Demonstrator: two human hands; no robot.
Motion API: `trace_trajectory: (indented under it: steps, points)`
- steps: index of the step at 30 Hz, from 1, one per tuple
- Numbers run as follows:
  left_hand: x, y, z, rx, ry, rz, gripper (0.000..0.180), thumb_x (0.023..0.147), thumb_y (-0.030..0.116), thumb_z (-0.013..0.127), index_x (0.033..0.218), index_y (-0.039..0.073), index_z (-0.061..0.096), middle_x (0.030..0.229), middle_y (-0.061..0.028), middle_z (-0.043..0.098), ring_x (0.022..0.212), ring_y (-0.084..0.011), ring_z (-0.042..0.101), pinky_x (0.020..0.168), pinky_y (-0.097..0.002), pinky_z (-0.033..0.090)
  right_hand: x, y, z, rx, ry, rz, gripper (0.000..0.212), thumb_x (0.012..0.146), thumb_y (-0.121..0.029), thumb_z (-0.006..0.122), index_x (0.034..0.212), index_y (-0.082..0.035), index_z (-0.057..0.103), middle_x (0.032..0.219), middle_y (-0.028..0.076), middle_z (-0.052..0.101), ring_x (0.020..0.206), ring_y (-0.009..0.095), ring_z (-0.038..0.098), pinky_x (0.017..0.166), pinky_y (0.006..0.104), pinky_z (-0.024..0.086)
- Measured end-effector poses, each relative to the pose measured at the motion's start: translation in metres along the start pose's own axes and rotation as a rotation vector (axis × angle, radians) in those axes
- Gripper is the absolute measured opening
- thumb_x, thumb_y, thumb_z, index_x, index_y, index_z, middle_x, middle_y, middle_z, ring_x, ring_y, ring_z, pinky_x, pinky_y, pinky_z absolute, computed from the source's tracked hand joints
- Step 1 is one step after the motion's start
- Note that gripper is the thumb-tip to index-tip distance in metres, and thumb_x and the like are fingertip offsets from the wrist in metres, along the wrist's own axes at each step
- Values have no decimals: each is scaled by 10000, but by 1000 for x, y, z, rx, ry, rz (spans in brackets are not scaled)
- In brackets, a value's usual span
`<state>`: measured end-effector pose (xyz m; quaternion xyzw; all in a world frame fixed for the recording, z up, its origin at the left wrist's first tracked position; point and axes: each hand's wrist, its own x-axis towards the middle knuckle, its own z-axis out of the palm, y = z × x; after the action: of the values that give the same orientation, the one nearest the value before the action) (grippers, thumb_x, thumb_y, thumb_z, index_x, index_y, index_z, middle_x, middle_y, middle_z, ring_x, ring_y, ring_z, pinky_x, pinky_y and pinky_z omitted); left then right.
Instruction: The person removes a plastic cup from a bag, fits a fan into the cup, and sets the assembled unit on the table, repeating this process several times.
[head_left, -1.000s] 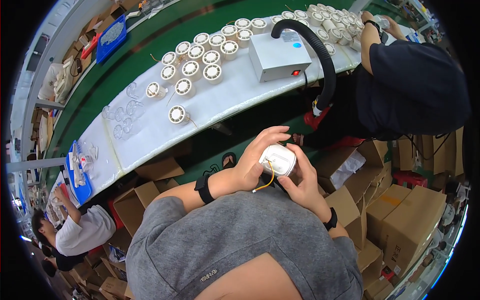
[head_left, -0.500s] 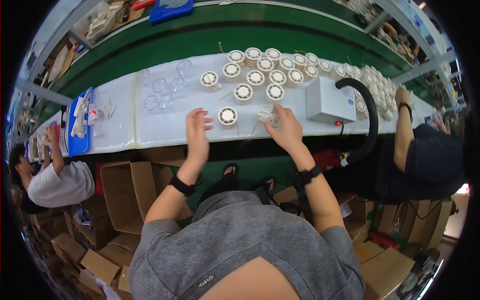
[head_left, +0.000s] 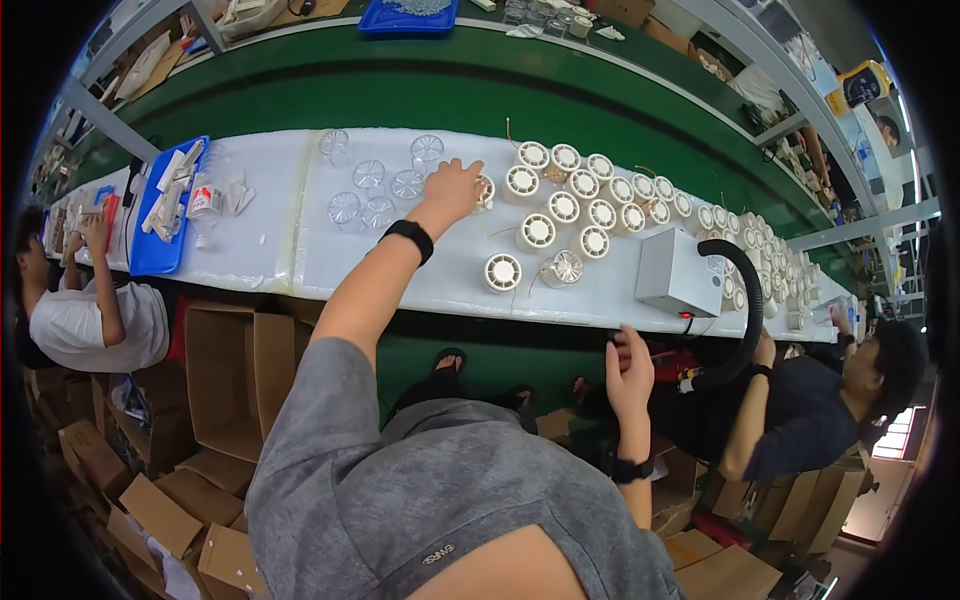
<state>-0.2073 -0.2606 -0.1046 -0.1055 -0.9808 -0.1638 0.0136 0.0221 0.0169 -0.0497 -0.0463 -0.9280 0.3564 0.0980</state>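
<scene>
My left hand (head_left: pixel 453 190) reaches over the white-covered table with its fingers spread. It is against a white round housing (head_left: pixel 486 193), partly hidden by the hand. Clear ribbed plastic covers (head_left: pixel 408 183) lie to its left. My right hand (head_left: pixel 630 372) is off the table's near edge, fingers loosely apart, with nothing visible in it. Near the front stands a white round housing with a slotted top (head_left: pixel 503 272). To its right, a clear ribbed cover (head_left: pixel 563 268) sits with thin wires beside it.
Several more white housings (head_left: pixel 594 241) stand in rows behind and to the right. A grey box (head_left: pixel 680 275) with a lit red switch and a black flexible hose (head_left: pixel 745 290) are at right. A blue tray (head_left: pixel 157 258) lies at left. Co-workers sit on both sides; cardboard boxes (head_left: pixel 220 380) are behind.
My left hand has gone forward to the white housing. My right hand has let go of the clear cover and drawn back past the table edge. The view has shifted.
</scene>
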Motion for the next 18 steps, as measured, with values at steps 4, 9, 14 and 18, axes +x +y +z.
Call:
trace_trajectory:
  steps: [4, 9, 14, 18]
  points:
    - [9, 13, 4, 41, -161, 29, 469, 751, 416, 524, 1062, 68, 473, 942, -147, 516, 853, -298, 529, 679, -382, 460, -33, 8, -3, 13, 99, 69, 298, 755, -39, 544, 1049, -21, 497, 865, 89, 555, 634, 139, 548, 510, 229, 432]
    - [4, 4, 24, 46, -97, 50, 467, 752, 451, 510, 1012, 64, 481, 899, -148, 527, 809, -303, 547, 673, -375, 460, -37, 2, 5, 12, 65, 70, 282, 755, -40, 546, 1033, -18, 509, 854, 90, 557, 632, 131, 542, 509, 220, 426]
    - [-5, -14, 5, -291, 212, -133, 442, 785, 445, 453, 982, 51, 488, 754, -114, 554, 700, -258, 567, 536, -329, 451, -23, -11, 11, 110, 45, 59, 247, 784, -38, 512, 1029, 1, 510, 844, 83, 572, 678, 106, 538, 560, 203, 425]
    - [-55, 8, -48, -1709, -299, -269, 433, 811, 474, 365, 926, 88, 526, 729, -58, 565, 594, -159, 526, 377, -247, 343, -22, -16, 10, 237, 69, 70, 224, 786, -35, 506, 1005, 9, 521, 827, 83, 577, 673, 110, 548, 567, 206, 433]
